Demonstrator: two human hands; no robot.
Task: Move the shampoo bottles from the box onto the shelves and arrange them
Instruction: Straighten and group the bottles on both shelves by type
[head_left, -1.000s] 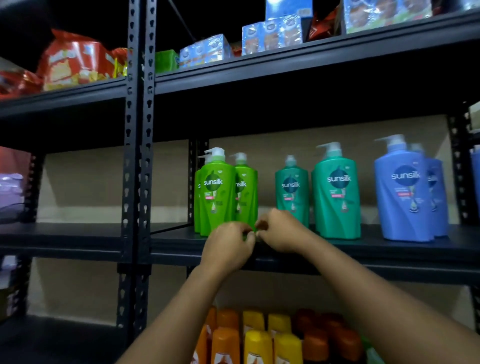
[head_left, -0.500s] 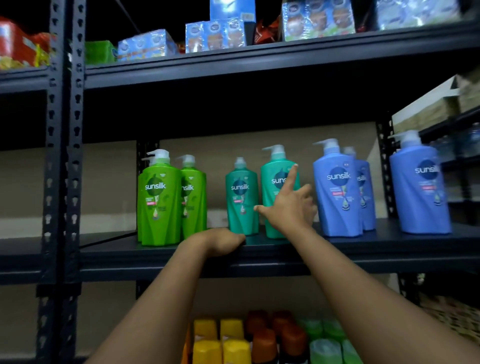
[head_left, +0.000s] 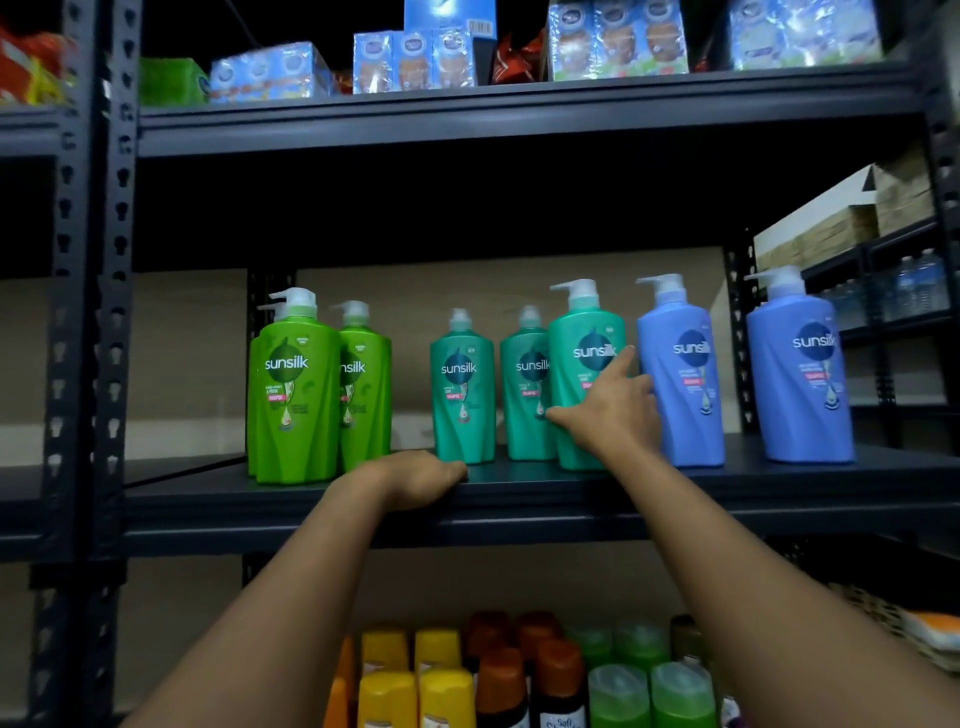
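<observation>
A dark metal shelf (head_left: 519, 514) is seen at mid-frame, its front lip running from 9 to 3 o'clock. Sunsilk pump bottles are stood upright along it in colour groups. Toward 9 o'clock, light green bottles (head_left: 297, 400) are packed touching one another, just beside the perforated upright (head_left: 119, 312). An open gap of bare shelf is noted between them and the first teal bottle (head_left: 462, 400). A second teal bottle (head_left: 527, 400) is set just to its right, and a front teal bottle (head_left: 584, 379) stands nearer the lip, overlapping the second. The right hand (head_left: 610, 410) is held against the front teal bottle: forefinger extended up the label toward 1 o'clock, thumb spread toward 9 o'clock across the bottle's lower face, the remaining fingers bent against the neighbouring blue bottle (head_left: 680, 384); the hand is spread, not wrapped around anything. A wider gap is recorded between that blue bottle and a further blue bottle (head_left: 800, 379) at 3 o'clock. The left hand (head_left: 415, 478) is laid knuckles-up on the shelf's front edge, fingers curled loosely, with nothing visibly held, the fingertips just short of the first teal bottle's base. Clear depth is seen behind the rows. Capped bottles (head_left: 498, 675) fill the tier toward 6 o'clock; blue cartons (head_left: 415, 60) line the tier at 12 o'clock.
</observation>
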